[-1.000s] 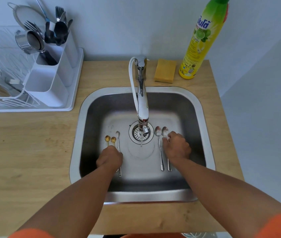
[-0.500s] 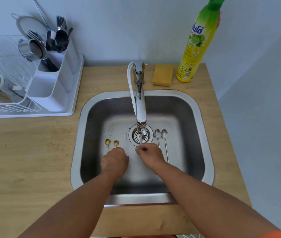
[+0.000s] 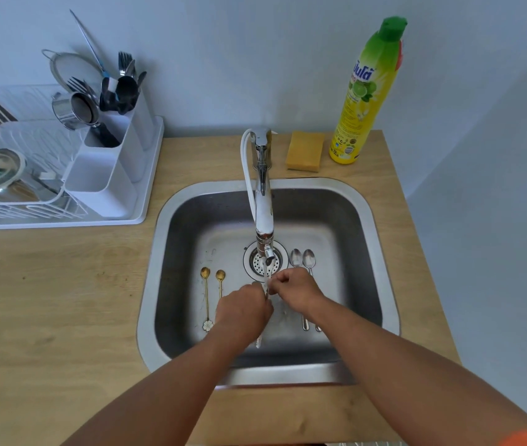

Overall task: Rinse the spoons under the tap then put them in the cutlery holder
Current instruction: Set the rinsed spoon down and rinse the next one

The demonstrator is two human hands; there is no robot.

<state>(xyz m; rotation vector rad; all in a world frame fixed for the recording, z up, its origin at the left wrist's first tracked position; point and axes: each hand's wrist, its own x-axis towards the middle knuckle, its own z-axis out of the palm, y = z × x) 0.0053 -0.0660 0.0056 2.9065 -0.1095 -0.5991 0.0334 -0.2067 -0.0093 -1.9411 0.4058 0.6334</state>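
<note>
Both hands, left point(image 3: 243, 312) and right point(image 3: 293, 288), pinch one spoon point(image 3: 266, 289) under the tap point(image 3: 263, 201). Its bowl and most of its handle are hidden.

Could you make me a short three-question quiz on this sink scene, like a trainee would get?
1. True or false: water is running from the tap.
2. How many spoons lie on the sink floor, not in a hand? A) two B) four C) six
3. Fill in: the yellow sponge sits between the tap and the ____.

Key
1. True. The stream falls on a spoon held by the left hand and right hand.
2. B: two gold spoons left of the drain, two silver spoons right of it.
3. Dish soap bottle.
</note>
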